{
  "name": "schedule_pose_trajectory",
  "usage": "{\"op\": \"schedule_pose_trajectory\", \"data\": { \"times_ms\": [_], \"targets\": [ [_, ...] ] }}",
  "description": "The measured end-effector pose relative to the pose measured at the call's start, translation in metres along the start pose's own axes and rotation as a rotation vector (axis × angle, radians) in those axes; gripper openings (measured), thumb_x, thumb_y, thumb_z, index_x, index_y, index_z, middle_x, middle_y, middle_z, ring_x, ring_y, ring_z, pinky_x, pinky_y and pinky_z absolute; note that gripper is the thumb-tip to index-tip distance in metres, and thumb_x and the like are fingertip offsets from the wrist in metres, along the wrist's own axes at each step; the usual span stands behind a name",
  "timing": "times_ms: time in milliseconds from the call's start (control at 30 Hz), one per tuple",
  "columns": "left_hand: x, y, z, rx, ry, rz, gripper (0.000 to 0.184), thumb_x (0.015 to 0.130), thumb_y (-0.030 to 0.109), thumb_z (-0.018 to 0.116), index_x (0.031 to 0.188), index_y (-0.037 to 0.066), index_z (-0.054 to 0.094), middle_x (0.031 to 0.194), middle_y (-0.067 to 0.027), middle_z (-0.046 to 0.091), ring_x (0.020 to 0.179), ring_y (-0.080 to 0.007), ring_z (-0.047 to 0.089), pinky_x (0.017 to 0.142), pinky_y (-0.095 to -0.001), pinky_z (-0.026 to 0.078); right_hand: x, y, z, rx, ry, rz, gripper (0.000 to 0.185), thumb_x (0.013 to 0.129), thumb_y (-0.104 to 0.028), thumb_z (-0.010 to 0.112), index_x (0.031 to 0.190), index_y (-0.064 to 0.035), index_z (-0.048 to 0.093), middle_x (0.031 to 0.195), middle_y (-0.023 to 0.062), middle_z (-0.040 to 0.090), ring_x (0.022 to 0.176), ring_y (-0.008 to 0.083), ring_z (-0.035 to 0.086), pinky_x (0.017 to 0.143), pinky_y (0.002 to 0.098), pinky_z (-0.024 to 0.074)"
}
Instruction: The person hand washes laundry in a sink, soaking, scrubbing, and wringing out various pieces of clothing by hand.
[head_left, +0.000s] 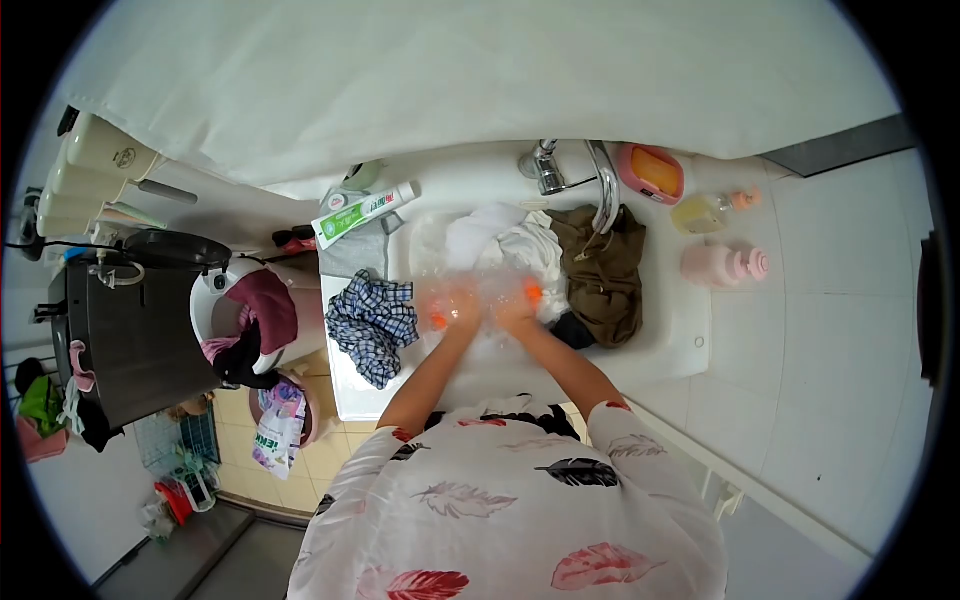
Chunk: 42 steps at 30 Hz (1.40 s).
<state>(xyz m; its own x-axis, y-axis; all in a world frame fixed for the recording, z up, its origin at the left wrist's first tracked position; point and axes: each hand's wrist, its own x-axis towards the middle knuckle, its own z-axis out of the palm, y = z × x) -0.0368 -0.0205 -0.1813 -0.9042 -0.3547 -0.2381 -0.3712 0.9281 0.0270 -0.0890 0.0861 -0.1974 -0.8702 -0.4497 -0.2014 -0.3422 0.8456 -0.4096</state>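
Note:
My left hand [461, 306] and my right hand [513, 311] are low in the suds of a white sink [665, 340], close together. Foam blurs the fingers of both, so whether they are closed cannot be told. Small bright orange patches [534, 292] show beside each hand; what they belong to is unclear. White cloth [530, 250] lies wet and bunched just beyond my hands. To its right rests a brown garment [605, 280] under the tap [603, 185], with a dark cloth [572, 331] by its lower edge.
A blue checked cloth [370, 325], a grey cloth [355, 250] and a toothpaste tube [367, 213] lie on the left ledge. Right of the tap stand a soap dish [650, 173] and two pump bottles, one yellowish [700, 214], one pink [718, 264]. Clothes hang over a white bin [213, 315].

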Motion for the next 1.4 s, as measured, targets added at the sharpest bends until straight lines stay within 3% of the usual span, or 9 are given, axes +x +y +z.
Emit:
{"op": "schedule_pose_trajectory", "data": {
  "times_ms": [100, 167, 300, 500, 600, 800, 933, 1267, 1400],
  "targets": [
    [0.017, -0.01, 0.054, -0.015, 0.693, 0.202, 0.027, 0.078, 0.021, 0.043, 0.097, 0.004, 0.054, 0.095, -0.0143, 0.056, 0.087, -0.0285, 0.053, 0.076, -0.0402, 0.041, 0.007, -0.02, -0.045, -0.191, -0.235, -0.059, 0.03, 0.07, -0.025, 0.052, 0.093, -0.0051, 0.052, 0.089, 0.0114, 0.056, 0.085, 0.0273, 0.053, 0.076, 0.0411, 0.0384],
    [0.016, 0.003, -0.004, -0.367, 0.017, 0.021, 0.024, 0.076, 0.021, 0.046, 0.092, 0.006, 0.056, 0.087, -0.0154, 0.058, 0.079, -0.031, 0.055, 0.071, -0.0403, 0.043, 0.006, -0.035, -0.078, -0.209, -0.334, -0.085, 0.032, 0.069, -0.026, 0.053, 0.094, -0.0054, 0.053, 0.089, 0.0117, 0.057, 0.083, 0.0281, 0.054, 0.074, 0.0418, 0.0394],
    [0.011, -0.004, -0.034, -0.515, 0.014, 0.166, 0.022, 0.076, 0.02, 0.048, 0.089, 0.005, 0.057, 0.085, -0.0181, 0.057, 0.079, -0.0312, 0.055, 0.072, -0.0399, 0.042, 0.006, -0.037, -0.104, -0.192, -0.365, -0.12, 0.035, 0.067, -0.029, 0.054, 0.094, -0.0059, 0.053, 0.088, 0.0122, 0.058, 0.081, 0.0293, 0.055, 0.071, 0.043, 0.0407],
    [0.014, -0.027, -0.05, -0.846, 0.068, -0.039, 0.022, 0.078, 0.013, 0.045, 0.093, 0.003, 0.056, 0.084, -0.0155, 0.058, 0.072, -0.0241, 0.055, 0.065, -0.0334, 0.043, 0.008, 0.008, -0.093, 0.77, -0.103, -0.218, 0.015, 0.07, -0.005, 0.052, 0.084, -0.0004, 0.052, 0.069, 0.0047, 0.052, 0.064, 0.0111, 0.048, 0.058, 0.0236, 0.039],
    [0.0, -0.034, -0.091, -1.494, -0.324, -0.298, 0.027, 0.078, 0.012, 0.044, 0.102, 0.002, 0.051, 0.087, -0.0082, 0.057, 0.072, -0.0162, 0.054, 0.064, -0.0264, 0.043, -0.008, 0.004, -0.121, 0.854, 0.023, -0.108, 0.019, 0.067, -0.002, 0.052, 0.086, 0.0003, 0.052, 0.077, 0.0075, 0.053, 0.067, 0.0134, 0.049, 0.062, 0.0249, 0.0397],
    [-0.037, -0.006, -0.155, -1.478, -0.312, 0.32, 0.061, 0.066, 0.007, 0.061, 0.12, 0.003, 0.033, 0.099, -0.008, 0.05, 0.087, -0.0158, 0.05, 0.074, -0.0251, 0.042, -0.042, -0.063, -0.193, 0.633, 0.054, -0.477, 0.016, 0.066, 0.0, 0.05, 0.082, 0.0004, 0.052, 0.077, 0.0084, 0.048, 0.071, 0.0222, 0.049, 0.066, 0.0277, 0.0404],
    [-0.037, -0.001, -0.161, -1.349, -0.269, 0.313, 0.058, 0.067, 0.007, 0.06, 0.119, 0.0, 0.035, 0.103, -0.0109, 0.05, 0.092, -0.0168, 0.05, 0.078, -0.0267, 0.041, -0.059, -0.08, -0.208, 0.675, -0.037, -0.47, 0.016, 0.066, -0.002, 0.053, 0.082, -0.0008, 0.052, 0.092, 0.0098, 0.045, 0.084, 0.0255, 0.046, 0.073, 0.0306, 0.0396],
    [-0.05, -0.01, -0.236, -1.626, -0.074, 0.298, 0.024, 0.068, 0.0, 0.052, 0.092, 0.003, 0.049, 0.08, -0.0022, 0.052, 0.073, -0.0089, 0.049, 0.066, -0.0214, 0.041, -0.077, -0.023, -0.154, 0.656, 0.012, -0.275, 0.111, 0.052, -0.03, 0.078, 0.131, -0.0089, 0.003, 0.128, 0.0211, 0.019, 0.12, 0.0342, 0.021, 0.099, 0.0381, 0.0209],
    [-0.073, -0.004, -0.274, -1.749, -0.034, 0.441, 0.024, 0.067, -0.001, 0.052, 0.089, 0.004, 0.047, 0.078, -0.0008, 0.049, 0.071, -0.0078, 0.046, 0.064, -0.0202, 0.04, -0.082, -0.049, -0.132, 0.861, -0.031, -0.304, 0.101, 0.06, -0.023, 0.074, 0.13, -0.0053, 0.003, 0.131, 0.0155, 0.017, 0.121, 0.0235, 0.024, 0.096, 0.0341, 0.0265]
  ]
}}
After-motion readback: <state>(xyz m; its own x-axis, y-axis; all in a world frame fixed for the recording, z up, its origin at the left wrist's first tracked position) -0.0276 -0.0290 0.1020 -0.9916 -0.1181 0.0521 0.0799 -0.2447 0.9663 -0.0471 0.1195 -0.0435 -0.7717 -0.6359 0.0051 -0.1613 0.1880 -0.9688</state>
